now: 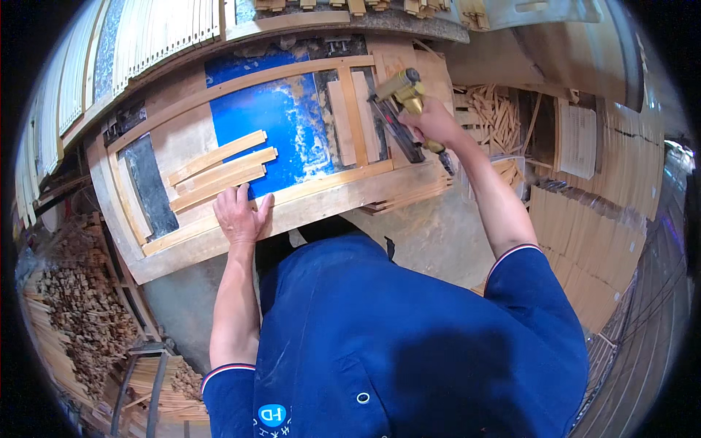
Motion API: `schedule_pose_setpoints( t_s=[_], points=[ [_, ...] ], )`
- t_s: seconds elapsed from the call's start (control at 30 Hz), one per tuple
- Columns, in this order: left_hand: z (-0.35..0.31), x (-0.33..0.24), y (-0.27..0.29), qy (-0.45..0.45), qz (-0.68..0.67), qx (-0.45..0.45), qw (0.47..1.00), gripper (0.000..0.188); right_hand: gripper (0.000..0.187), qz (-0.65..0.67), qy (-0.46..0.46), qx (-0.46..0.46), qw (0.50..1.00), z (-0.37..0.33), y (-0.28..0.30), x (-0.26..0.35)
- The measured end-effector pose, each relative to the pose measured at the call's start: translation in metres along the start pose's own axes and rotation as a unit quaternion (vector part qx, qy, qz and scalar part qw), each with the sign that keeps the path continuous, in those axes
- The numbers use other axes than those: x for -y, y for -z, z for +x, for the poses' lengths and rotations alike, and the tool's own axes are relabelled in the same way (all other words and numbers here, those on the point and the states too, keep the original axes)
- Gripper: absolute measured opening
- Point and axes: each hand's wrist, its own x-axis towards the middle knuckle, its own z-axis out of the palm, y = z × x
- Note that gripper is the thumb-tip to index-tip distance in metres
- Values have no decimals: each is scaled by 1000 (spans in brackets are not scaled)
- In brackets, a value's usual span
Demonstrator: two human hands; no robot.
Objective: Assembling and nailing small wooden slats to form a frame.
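My right hand (431, 123) grips a yellow and black nail gun (406, 91) by its handle, above the right end of a wooden frame. The gun's long magazine slants down toward the bench edge. The frame (307, 68) has thin rails and a crossbar at its right, and lies on the workbench. My left hand (242, 214) rests on the near rail with its fingers spread and the thumb apart. Its fingertips touch or nearly touch the lowest of several loose wood strips (226, 172). These strips lie inside the frame, partly over a blue sheet (274, 124).
The workbench (197, 252) has a pale wooden front edge. Slatted wooden pieces (175, 36) stand beyond it at the far left. Thin sticks (496, 117) fill a pile at right, above stacked boards (584, 241). More bundled strips (80, 314) lie at lower left.
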Motion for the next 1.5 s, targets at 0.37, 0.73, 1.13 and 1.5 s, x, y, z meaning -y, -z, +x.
schedule_pose_setpoints(
  t_s=[0.37,0.73,1.13,1.5],
  points=[
    [0,3,1,1,-2,10,1000,53,26,-14,46,-46,998,28,2,10],
    [4,2,-3,-14,8,-3,1000,56,33,21,-50,-55,997,-50,-24,-39],
    [1,3,0,-12,3,24,1000,53,41,-28,-79,-75,994,-82,-46,-36],
    [7,11,32,-4,-12,5,1000,43,29,-270,13,-329,905,49,-24,-101]
  ],
)
